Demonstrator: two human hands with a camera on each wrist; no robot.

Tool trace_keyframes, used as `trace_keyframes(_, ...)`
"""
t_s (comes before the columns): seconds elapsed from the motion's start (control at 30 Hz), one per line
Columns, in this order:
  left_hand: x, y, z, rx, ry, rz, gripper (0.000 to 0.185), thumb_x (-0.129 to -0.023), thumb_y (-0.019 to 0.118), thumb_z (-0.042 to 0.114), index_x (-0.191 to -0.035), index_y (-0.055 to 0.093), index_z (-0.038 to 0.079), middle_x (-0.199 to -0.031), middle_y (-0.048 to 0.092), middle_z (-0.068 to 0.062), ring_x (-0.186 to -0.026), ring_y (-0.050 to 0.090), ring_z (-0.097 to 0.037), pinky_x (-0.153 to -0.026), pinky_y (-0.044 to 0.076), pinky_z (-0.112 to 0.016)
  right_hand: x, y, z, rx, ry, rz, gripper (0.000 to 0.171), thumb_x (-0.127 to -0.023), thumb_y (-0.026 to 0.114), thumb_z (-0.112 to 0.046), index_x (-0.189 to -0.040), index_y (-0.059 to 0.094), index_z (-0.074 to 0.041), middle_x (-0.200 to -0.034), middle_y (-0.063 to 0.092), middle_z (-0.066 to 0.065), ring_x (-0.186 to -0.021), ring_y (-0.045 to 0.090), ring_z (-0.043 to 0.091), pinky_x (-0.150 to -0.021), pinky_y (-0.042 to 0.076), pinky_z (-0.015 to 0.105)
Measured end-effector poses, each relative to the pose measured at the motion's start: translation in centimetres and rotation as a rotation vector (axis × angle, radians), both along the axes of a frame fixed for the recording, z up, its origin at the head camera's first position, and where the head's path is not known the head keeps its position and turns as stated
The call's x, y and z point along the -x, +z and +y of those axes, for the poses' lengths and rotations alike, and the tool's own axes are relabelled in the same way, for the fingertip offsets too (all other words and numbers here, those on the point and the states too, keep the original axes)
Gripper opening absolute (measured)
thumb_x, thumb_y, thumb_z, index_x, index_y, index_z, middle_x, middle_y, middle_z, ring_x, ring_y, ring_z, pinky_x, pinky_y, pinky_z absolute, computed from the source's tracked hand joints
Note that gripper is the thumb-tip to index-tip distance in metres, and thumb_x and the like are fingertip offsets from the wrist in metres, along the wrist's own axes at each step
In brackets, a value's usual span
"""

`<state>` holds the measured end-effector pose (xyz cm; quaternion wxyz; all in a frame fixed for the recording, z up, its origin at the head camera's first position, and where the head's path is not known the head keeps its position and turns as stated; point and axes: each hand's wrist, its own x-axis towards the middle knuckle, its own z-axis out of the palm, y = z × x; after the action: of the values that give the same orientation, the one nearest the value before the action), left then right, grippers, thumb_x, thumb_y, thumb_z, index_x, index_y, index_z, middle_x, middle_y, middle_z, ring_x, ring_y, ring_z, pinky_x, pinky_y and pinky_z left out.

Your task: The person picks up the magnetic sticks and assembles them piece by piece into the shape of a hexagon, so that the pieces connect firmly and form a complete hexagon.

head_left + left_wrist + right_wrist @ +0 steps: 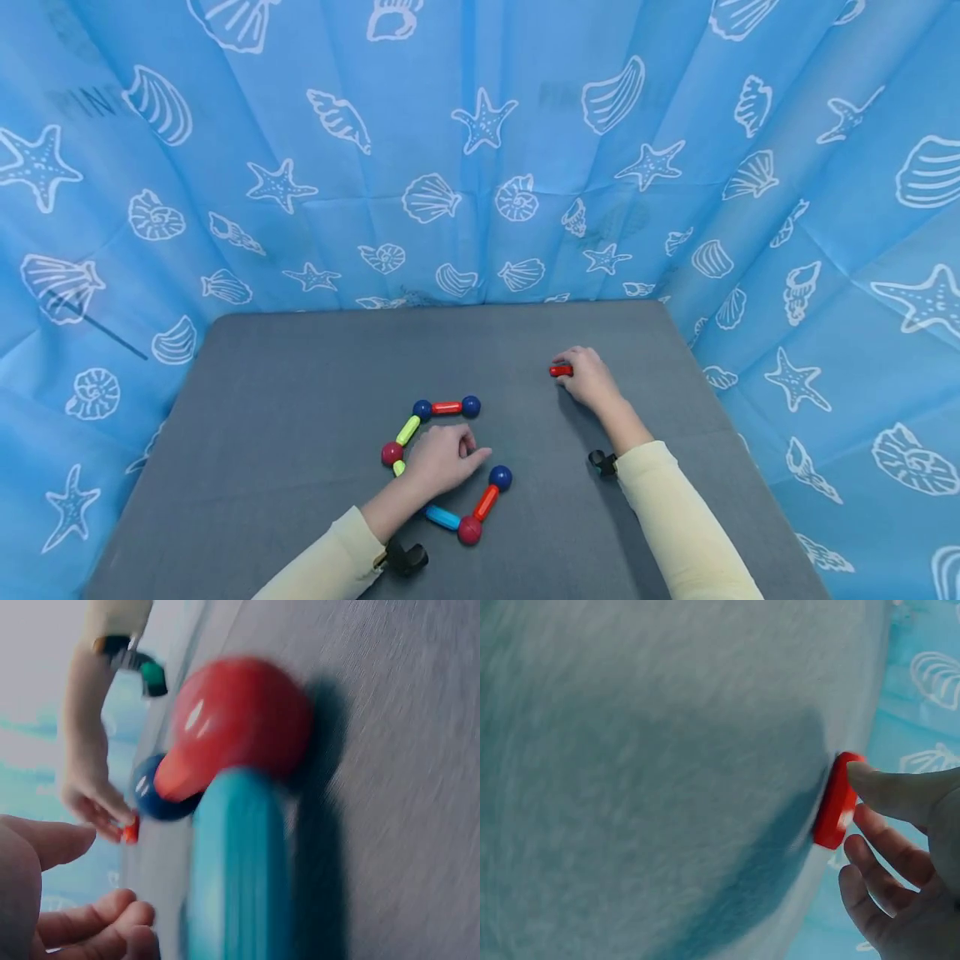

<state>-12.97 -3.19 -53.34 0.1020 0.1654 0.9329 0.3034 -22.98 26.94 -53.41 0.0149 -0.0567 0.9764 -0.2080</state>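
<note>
Right hand (587, 379): fingers pinch red rod (560, 371) on table (300, 375). Left hand (442, 458): fingers loosely curled, apparently holding nothing.

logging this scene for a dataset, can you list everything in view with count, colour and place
grey table: one, grey felt-like top, fills the lower middle
blue curtain: one, blue with white shells and starfish, behind and beside the table
blue balls: three; two at the ends of the far red rod, one at the near right by the left hand
dark red balls: two; one left of the left hand, one nearest the camera
red rods: three; one between two blue balls, one slanting at the near right, one loose under the right hand
green rods: two, left side of the chain
light blue rod: one, near edge of the chain
left hand: over the chain, fingers loosely curled
right hand: fingertips pinching the loose red rod
</note>
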Motion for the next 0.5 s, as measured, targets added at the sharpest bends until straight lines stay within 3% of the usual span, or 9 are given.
trace_keyframes(0.27, -1.3, -0.3, 2.2, 0.206, -0.008, -0.174, 0.048, -0.080, 0.071, 0.069, -0.074, 0.058, 0.022, -0.066, 0.054, 0.004, -0.061, 0.050, -0.015, -0.056, 0.038, -0.030, 0.2, -0.5, 0.6, -0.047, -0.024, -0.053, 0.024, -0.091, 0.075, -0.014, -0.112, 0.073, -0.001, -0.108, 0.070, 0.017, -0.100, 0.065, 0.033, -0.089, 0.051, 0.049)
trace_keyframes(0.4, -1.7, -0.5, 2.7, 0.227, -0.048, -0.181, 0.048, -0.078, 0.073, 0.068, -0.070, 0.058, 0.023, -0.064, 0.054, 0.004, -0.060, 0.051, -0.014, -0.055, 0.037, -0.030, -0.4, -0.3, -1.1, 0.091, -0.027, -0.120, 0.026, -0.092, 0.075, -0.022, -0.108, 0.074, -0.002, -0.097, 0.073, 0.010, -0.084, 0.066, 0.022, -0.081, 0.052, 0.042)
trace_keyframes(0.5, -1.9, -0.5, 3.0, 0.234, -0.057, -0.173, 0.046, -0.080, 0.075, 0.063, -0.067, 0.058, 0.023, -0.062, 0.053, 0.005, -0.059, 0.050, -0.014, -0.055, 0.036, -0.030, -1.1, -0.1, -3.1, 0.254, 0.010, -0.201, 0.026, -0.092, 0.075, -0.025, -0.105, 0.075, -0.003, -0.089, 0.073, 0.007, -0.075, 0.065, 0.017, -0.073, 0.052, 0.036)
